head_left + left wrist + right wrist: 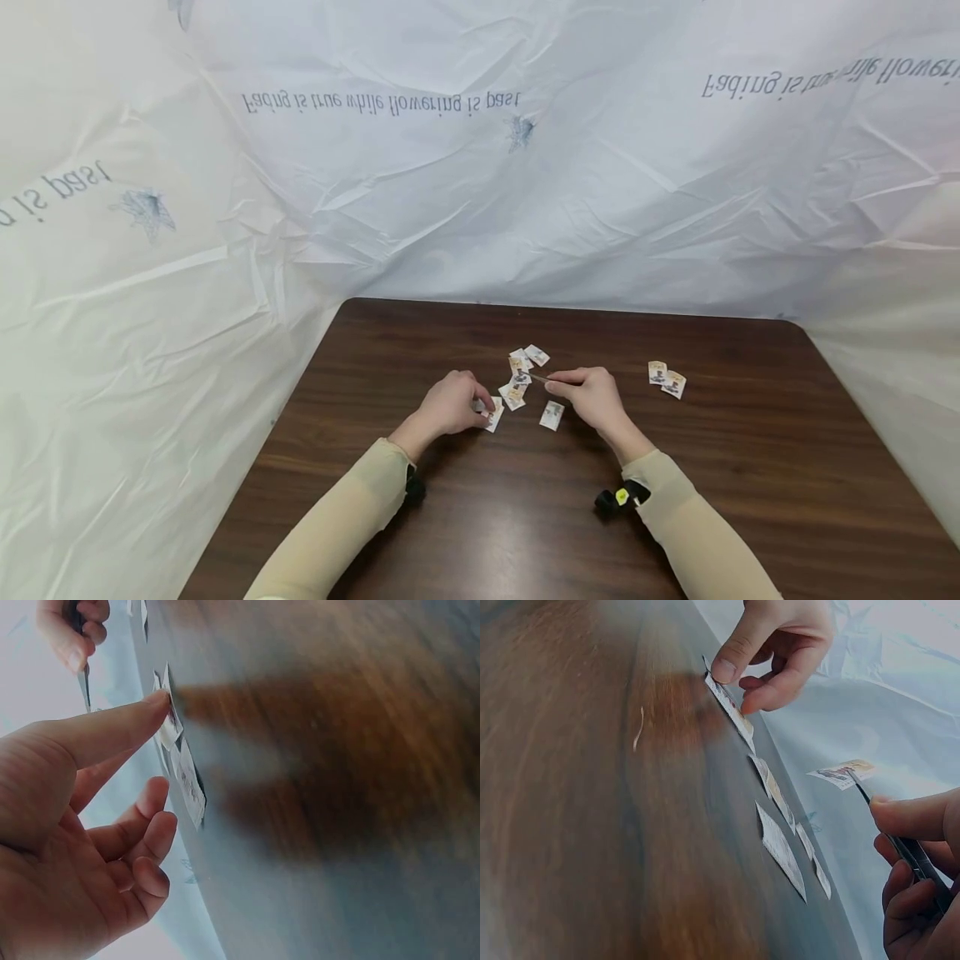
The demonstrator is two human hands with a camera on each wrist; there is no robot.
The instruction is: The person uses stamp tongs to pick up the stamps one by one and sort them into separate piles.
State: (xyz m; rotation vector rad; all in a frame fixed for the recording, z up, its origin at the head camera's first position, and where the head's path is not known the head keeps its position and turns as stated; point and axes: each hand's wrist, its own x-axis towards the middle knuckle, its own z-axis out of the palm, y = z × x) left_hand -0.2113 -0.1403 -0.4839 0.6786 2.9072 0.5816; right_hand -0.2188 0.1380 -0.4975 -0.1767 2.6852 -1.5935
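In the head view my right hand (592, 396) grips dark tweezers (537, 378), their tips pointing left. The right wrist view shows the tweezers (907, 847) with a small printed stamp (836, 775) at their tips, raised over the table. My left hand (452, 404) is low at the table, thumb straight and touching a stamp (493, 414); its other fingers are loosely bent in the left wrist view (97, 817). Between the hands several overlapping stamps (514, 393) lie in a line. A single stamp (552, 415) lies nearer to me, beside the right hand.
Two overlapping stamps (666, 380) lie farther right on the dark wooden table (480, 517). White sheeting (450, 208) with printed lettering hangs behind the table and along its sides. A black camera (609, 502) is strapped at the right wrist.
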